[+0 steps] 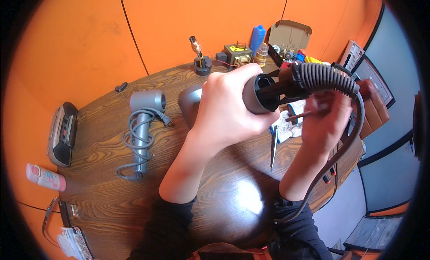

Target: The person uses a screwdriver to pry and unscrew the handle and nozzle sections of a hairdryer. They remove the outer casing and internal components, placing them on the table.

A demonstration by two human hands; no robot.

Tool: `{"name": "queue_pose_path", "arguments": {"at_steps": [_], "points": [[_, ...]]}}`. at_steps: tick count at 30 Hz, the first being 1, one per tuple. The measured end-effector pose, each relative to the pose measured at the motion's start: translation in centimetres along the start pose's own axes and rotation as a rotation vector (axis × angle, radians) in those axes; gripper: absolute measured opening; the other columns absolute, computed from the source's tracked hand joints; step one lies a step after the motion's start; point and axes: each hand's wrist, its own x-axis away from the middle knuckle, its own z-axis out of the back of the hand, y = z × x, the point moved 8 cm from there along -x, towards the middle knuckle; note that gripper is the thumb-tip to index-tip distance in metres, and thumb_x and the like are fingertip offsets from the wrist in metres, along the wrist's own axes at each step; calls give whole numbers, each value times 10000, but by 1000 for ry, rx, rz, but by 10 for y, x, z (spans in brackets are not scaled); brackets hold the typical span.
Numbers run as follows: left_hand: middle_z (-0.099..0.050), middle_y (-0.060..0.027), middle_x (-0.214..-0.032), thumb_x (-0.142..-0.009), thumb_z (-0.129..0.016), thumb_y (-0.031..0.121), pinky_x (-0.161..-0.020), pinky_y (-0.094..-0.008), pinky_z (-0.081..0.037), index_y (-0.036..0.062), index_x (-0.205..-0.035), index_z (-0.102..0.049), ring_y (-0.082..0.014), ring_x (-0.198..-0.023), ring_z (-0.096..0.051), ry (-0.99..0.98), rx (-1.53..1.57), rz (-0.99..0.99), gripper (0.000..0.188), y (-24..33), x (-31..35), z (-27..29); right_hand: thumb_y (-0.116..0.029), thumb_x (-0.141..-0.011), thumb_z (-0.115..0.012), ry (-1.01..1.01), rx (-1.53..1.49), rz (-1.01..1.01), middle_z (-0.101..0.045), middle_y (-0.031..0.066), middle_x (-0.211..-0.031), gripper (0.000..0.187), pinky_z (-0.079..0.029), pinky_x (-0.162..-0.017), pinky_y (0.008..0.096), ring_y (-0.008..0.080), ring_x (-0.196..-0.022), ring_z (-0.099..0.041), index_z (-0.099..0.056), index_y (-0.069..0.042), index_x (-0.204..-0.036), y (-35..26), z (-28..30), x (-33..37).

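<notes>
My left hand (226, 103) is wrapped round the handle of a grey hair dryer (188, 103), whose head shows behind my wrist. The handle's end faces right and lies open. A black inner part (284, 87) sticks out of it, joined to a ribbed black cord sleeve (327, 76). From that sleeve the cord (354, 141) curves down past my right forearm. Below the sleeve, my right hand (324, 123) is closed on a thin dark rod-shaped tool (299, 117) pointing left. Motion blurs its fingers, and the tool's exact kind is unclear.
A second grey hair dryer (141, 139), wrapped in its cord, lies left. A slim screwdriver (274, 148) and white gloves (283, 128) lie beneath my hands. Behind stand a transformer (238, 54), a blue bottle (258, 38) and a parts box (289, 34). A radio-like device (62, 134) stands far left.
</notes>
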Motion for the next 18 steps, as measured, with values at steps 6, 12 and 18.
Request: {"name": "queue_pose_path", "arguments": {"at_steps": [6, 12, 18], "points": [[-654, -77, -787, -621, -691, 75, -680, -271, -489, 0, -892, -623, -127, -725, -624, 32, 606, 5, 289, 0, -2, 6, -36, -762, -664, -539, -27, -299, -510, 150, -1224, 473, -376, -976, 343, 218, -1162, -467, -507, -8, -1207, 36, -51, 22], [-643, -106, -844, -657, -661, 54, -713, -288, -514, -28, -962, -582, -162, -767, -636, -118, 738, -4, 326, -2, 1, 2, 11, -701, -692, -611, 91, -196, -469, 153, -1304, 582, -331, -1007, 323, 212, -1224, -419, -490, 2, -1247, 29, -64, 22], [-614, -75, -797, -581, -715, 112, -660, -260, -479, -20, -912, -581, -117, -706, -585, -162, 710, 67, 380, -6, 5, 4, -59, -657, -746, -633, 274, -152, -470, 130, -1310, 667, -367, -965, 314, 186, -1157, -464, -471, 8, -1260, 20, -65, 28]]}}
